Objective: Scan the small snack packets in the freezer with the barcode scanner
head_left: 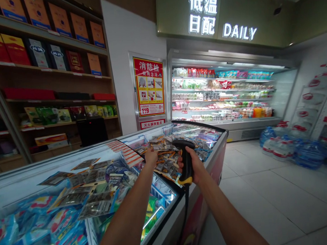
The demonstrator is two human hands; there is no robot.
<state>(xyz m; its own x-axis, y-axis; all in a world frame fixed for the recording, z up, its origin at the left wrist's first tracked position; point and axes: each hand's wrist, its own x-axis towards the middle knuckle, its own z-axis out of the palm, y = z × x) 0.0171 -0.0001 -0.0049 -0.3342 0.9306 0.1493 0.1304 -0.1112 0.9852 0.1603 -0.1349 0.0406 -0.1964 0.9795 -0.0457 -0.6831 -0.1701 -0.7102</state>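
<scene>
My right hand (192, 164) is wrapped round the handle of a black and yellow barcode scanner (186, 161), whose cord hangs down past the freezer's side. To its left, my left hand (151, 158) is closed, its fingertips at the edge of a flat packet (160, 147). Exactly how the fingers grip it is partly hidden. Beneath both hands lies a heap of similar dark packets (167, 163) with orange edges, on top of the chest freezer (221, 137). More such packets (98, 204) are spread over the glass at the left.
Blue bags (66, 230) show inside the freezer at lower left. Shelves with boxes (40, 52) stand behind it. A lit refrigerated display (222, 93) is at the back. Large water bottles (309, 153) stand on the tiled floor (254, 191) at right.
</scene>
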